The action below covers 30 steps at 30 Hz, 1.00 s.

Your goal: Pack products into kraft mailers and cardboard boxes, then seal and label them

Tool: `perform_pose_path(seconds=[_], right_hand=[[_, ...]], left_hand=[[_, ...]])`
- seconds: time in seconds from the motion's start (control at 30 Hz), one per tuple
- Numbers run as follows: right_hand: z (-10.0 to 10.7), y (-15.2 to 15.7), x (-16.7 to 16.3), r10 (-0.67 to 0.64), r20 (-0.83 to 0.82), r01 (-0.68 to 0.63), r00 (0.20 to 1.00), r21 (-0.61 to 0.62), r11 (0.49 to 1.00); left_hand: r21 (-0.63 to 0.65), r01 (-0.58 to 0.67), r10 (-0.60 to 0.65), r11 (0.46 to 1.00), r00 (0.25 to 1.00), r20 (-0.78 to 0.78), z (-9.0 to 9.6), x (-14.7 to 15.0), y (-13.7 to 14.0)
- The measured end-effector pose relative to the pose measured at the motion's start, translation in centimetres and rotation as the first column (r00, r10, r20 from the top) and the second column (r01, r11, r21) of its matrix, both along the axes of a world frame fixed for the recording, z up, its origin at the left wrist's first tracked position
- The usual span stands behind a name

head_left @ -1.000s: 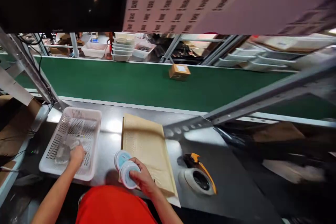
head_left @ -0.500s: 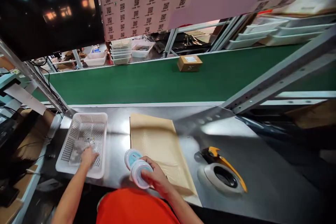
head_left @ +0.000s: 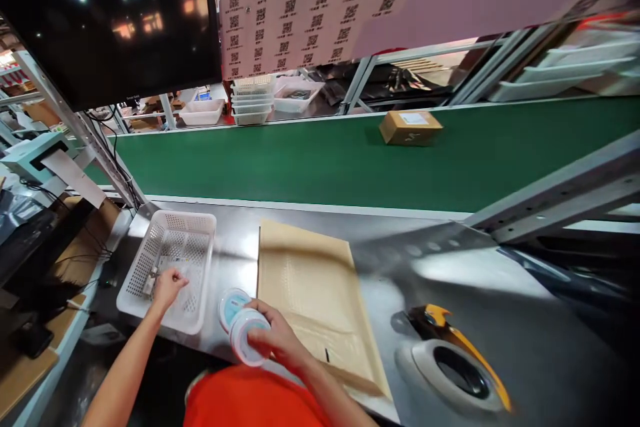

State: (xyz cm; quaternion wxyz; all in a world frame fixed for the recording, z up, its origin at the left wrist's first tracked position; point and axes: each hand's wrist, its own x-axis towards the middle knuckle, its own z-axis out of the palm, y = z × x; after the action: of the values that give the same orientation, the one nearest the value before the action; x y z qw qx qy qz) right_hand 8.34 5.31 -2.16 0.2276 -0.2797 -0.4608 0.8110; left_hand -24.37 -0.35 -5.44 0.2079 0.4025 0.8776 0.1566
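My right hand [head_left: 273,337] grips two small round plastic tubs [head_left: 250,337] with clear rims and pale blue faces, side by side and partly overlapping. They are over the near left edge of a kraft padded mailer [head_left: 305,273] that lies flat on the metal bench. My left hand [head_left: 169,288] reaches into a white perforated basket [head_left: 209,280], thumb and fingers pinched together on what looks like a clear plastic bag [head_left: 193,277]. Left of these fingers, a small pale item [head_left: 149,282] lies in the basket; its kind is unclear.
A tape dispenser [head_left: 460,367] with a yellow handle stands on the bench at right. Behind the bench runs a green conveyor belt [head_left: 280,163] carrying a cardboard box [head_left: 411,128]. Overhead hang a dark monitor [head_left: 110,20] and a sheet of QR codes [head_left: 320,20]. Metal posts flank the bench.
My view has turned slightly left. My left hand's fingers have drawn together, and the clear bag has shifted, leaving the small pale item apart. The tubs remain in my right hand, slightly further left.
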Motion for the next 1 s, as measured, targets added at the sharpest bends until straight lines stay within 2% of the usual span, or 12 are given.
perform_pose_path(seconds=[0.1, 0.17, 0.27, 0.33, 0.4, 0.5, 0.57, 0.67, 0.77, 0.87, 1.0], right_hand=[[1.1, -0.8, -1.2, 0.041, -0.079, -0.046, 0.996, -0.070, 0.996], [1.7, -0.9, -2.0, 0.049, -0.110, -0.055, 0.993, -0.051, 0.997], [1.7, -0.7, -2.7, 0.018, -0.044, -0.019, 0.999, -0.012, 1.000], [1.0, -0.5, -2.5, -0.021, -0.005, 0.021, 1.000, -0.057, 0.998], [0.2, -0.4, -1.9, -0.043, 0.043, 0.046, 0.998, -0.067, 0.997], [-0.7, -0.5, -1.0, -0.091, 0.206, 0.074, 0.974, 0.091, 0.993], [-0.6, -0.8, -0.5, -0.127, 0.292, 0.070, 0.948, 0.198, 0.978], [0.0, -1.2, 0.0, -0.138, 0.343, 0.041, 0.929, 0.276, 0.960], [0.4, -1.6, 0.8, -0.136, 0.362, -0.010, 0.922, 0.374, 0.927], [0.2, -1.6, 1.6, -0.101, 0.337, -0.046, 0.936, 0.403, 0.914], [-1.1, -1.1, 2.1, -0.099, 0.258, 0.001, 0.961, 0.355, 0.935]], left_hand=[[0.108, 0.062, -0.064, 0.992, 0.998, 0.011, 1.9, 3.1, -0.1], [0.200, 0.143, -0.152, 0.969, 0.988, 0.033, 3.0, 5.6, -0.1], [0.293, 0.229, -0.263, 0.928, 0.961, 0.081, 3.8, 8.7, -0.5], [0.314, 0.206, -0.252, 0.927, 0.961, 0.114, 3.8, 9.8, -0.8], [0.314, 0.130, -0.195, 0.941, 0.964, 0.184, 3.7, 10.3, -0.9], [0.334, 0.078, -0.179, 0.939, 0.943, 0.282, 3.5, 10.7, -0.9], [0.373, 0.144, -0.250, 0.917, 0.934, 0.254, 3.7, 11.3, -0.8], [0.385, 0.293, -0.385, 0.875, 0.903, 0.188, 3.9, 12.8, -0.5], [0.394, 0.342, -0.457, 0.853, 0.854, 0.248, 3.8, 14.4, -0.3], [0.406, 0.340, -0.491, 0.848, 0.792, 0.363, 3.6, 15.4, 0.0], [0.401, 0.377, -0.542, 0.835, 0.689, 0.481, 3.4, 15.8, 0.7]])
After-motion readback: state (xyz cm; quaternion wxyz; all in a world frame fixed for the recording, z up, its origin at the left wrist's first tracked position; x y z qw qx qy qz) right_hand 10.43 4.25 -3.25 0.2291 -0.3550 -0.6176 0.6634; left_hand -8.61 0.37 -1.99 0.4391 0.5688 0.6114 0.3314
